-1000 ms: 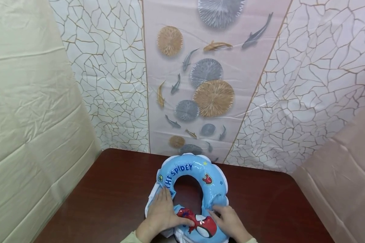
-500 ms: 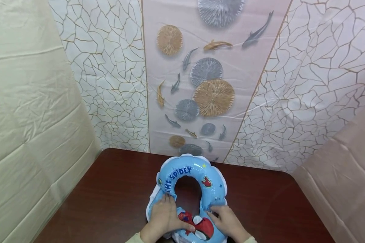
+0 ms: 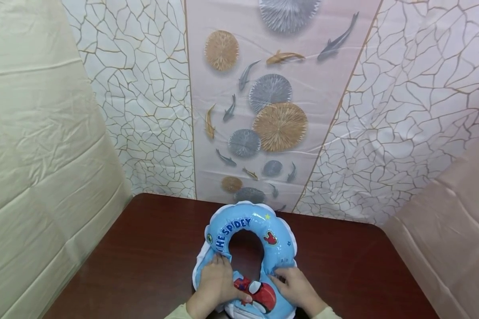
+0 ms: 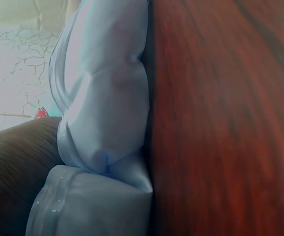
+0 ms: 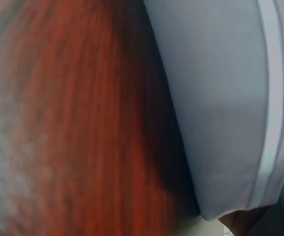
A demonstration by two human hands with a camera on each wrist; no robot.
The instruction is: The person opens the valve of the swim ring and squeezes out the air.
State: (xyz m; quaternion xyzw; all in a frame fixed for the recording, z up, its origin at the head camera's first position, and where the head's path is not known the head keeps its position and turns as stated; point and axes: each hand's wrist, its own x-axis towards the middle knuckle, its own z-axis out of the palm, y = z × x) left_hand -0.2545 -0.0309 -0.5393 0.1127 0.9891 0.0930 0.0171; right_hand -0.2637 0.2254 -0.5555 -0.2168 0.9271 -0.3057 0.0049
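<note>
A light-blue inflatable swim ring [image 3: 279,248] with a white scalloped edge lies on the dark table. "THE SPIDEY" and a red masked figure are printed on it; its near part looks creased and soft. My left hand [image 3: 215,281] presses on its left side, fingers fairly straight and pointing away, thumb stretched over the red figure. On the right side my right hand [image 3: 297,288] pinches the film with bent fingers and thumb, where the surface puckers. In the left wrist view, the ring's pale underside [image 4: 107,98] bulges beside the table; the right wrist view shows its pale outer wall [image 5: 215,108].
The reddish-brown table [image 3: 143,252] extends to both sides of the ring. Behind it hangs a patterned cloth [image 3: 243,102] with fish and round shapes. A cream cloth [image 3: 44,155] walls the left, a pinkish one [image 3: 451,230] the right.
The ring's near part has shifted slightly left and toward me, the red figure with it. Its far part looks a little narrower. Both hands keep nearly the same places on it.
</note>
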